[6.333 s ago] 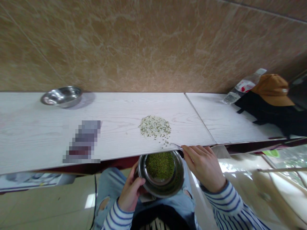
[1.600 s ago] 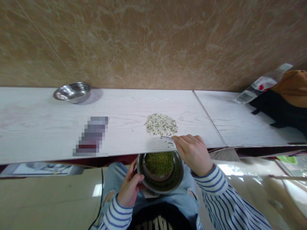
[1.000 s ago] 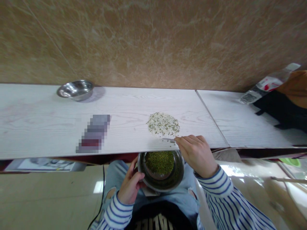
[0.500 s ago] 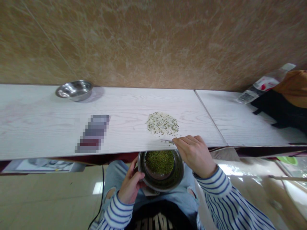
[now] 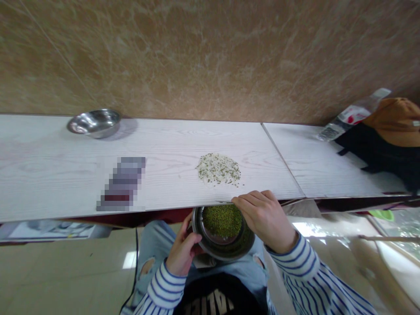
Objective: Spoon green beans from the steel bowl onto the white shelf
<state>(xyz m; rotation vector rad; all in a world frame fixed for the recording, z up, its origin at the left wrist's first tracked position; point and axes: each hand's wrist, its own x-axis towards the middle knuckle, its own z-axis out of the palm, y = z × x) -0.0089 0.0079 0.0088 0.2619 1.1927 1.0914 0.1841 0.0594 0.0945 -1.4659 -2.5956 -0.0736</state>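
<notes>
At the counter's front edge, my left hand (image 5: 185,249) grips the left rim of a steel bowl (image 5: 226,253), its thumb over the rim. Small green beans (image 5: 223,221), apparently mung beans, lie inside the bowl, which is held over my lap just under the edge. My right hand (image 5: 262,216) is closed around a slim metal utensil (image 5: 223,202); its tip lies along the counter edge above the bowl. The utensil's exact kind is mostly hidden by my fingers. Behind it, a pile of white grains mixed with green beans (image 5: 218,169) is spread on the white counter (image 5: 170,175).
A second steel bowl (image 5: 95,124) stands at the back left near the tiled wall (image 5: 197,61). A pixelated flat object (image 5: 123,181) lies left of the pile. To the right are a plastic bottle (image 5: 354,114), a brown cap (image 5: 395,122) and dark cloth (image 5: 377,151).
The utensil has come toward me to the counter edge. Stray green beans in front of the pile are gone from the counter. My left hand keeps holding the bowl.
</notes>
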